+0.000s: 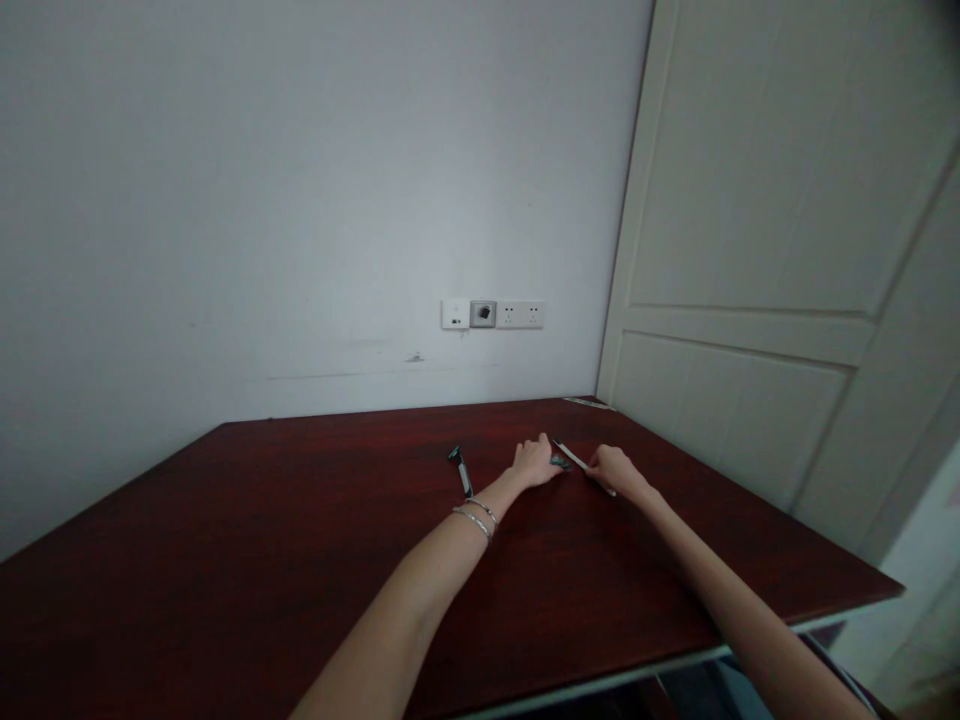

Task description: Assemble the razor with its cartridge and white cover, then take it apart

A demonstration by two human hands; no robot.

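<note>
Both my arms reach far out over a dark red wooden table (262,540). My left hand (534,462), with two bracelets at the wrist, rests closed on a small dark object (559,461) that I cannot make out clearly. My right hand (613,468) is closed on a thin white strip (571,455) that lies slanted on the table between the two hands. A black razor (461,470) lies on the table just left of my left wrist, touched by neither hand.
A white wall stands behind the table with a row of sockets (493,314). A pale panelled door (780,250) closes the right side. A thin light strip (589,403) lies at the table's far right corner. The table's front edge runs at lower right.
</note>
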